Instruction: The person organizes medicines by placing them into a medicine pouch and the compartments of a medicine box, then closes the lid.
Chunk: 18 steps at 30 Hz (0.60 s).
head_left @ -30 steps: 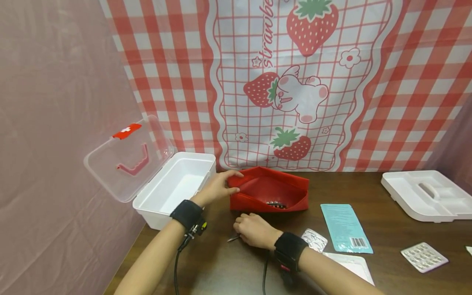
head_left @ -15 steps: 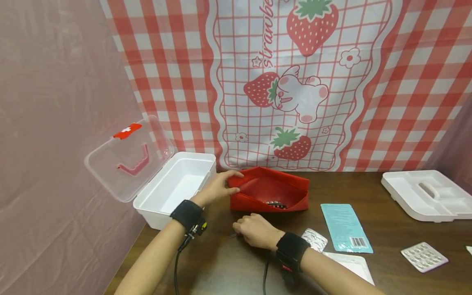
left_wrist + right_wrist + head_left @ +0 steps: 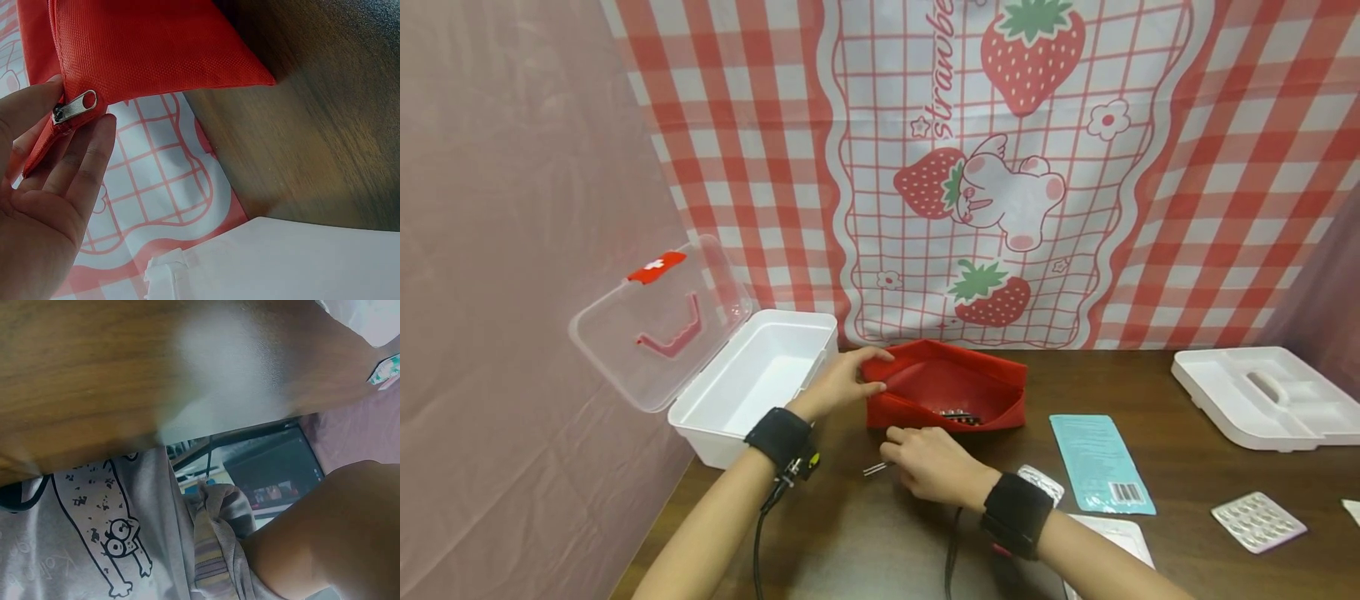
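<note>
One slim two-pronged metal tool point(image 3: 876, 469) is gripped in a right hand point(image 3: 936, 465), prongs pointing left, roughly parallel to the near side of an open red pouch point(image 3: 901, 413) just beyond. The left hand point(image 3: 837, 386) pinches the pouch's left end beside its zipper pull point(image 3: 76, 108).

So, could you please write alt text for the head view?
A left hand holds an open red pouch; a right hand holds a thin metal tool near it. An open white box stands left, a blue packet lies right.
</note>
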{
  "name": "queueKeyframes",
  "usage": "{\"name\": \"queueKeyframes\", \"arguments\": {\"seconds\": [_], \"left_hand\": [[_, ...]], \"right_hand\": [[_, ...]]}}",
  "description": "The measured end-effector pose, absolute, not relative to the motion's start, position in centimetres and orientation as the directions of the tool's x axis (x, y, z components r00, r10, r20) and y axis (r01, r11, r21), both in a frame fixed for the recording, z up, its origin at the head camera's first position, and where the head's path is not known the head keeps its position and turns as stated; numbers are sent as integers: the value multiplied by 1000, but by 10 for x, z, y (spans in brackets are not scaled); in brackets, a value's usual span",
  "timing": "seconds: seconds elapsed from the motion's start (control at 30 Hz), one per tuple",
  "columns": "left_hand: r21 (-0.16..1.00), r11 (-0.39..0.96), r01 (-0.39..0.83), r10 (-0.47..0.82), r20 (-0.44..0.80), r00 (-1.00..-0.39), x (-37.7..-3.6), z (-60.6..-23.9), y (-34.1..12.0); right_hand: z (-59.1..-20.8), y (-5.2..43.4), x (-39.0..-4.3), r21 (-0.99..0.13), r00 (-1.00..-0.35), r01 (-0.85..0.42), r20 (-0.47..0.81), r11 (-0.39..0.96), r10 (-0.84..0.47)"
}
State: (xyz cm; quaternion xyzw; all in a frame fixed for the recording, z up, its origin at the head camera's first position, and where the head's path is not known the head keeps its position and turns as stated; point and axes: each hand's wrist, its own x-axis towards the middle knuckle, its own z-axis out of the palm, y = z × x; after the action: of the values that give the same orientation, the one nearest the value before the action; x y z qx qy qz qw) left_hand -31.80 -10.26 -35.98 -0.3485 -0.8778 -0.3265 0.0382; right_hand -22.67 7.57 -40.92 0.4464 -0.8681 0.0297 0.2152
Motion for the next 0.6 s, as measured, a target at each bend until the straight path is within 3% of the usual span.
{"name": "queueKeyframes", "arguments": {"seconds": [0.37,0.6], "left_hand": [[557,559,615,576,273,-770,-319,-360,-102],[563,558,610,580,261,-772,-319,-359,-104]], "right_hand": [[-385,93,-226,50,-518,-755,565,654,-642],[-371,109,-232,-41,-577,-685,640,728,-508]]}}
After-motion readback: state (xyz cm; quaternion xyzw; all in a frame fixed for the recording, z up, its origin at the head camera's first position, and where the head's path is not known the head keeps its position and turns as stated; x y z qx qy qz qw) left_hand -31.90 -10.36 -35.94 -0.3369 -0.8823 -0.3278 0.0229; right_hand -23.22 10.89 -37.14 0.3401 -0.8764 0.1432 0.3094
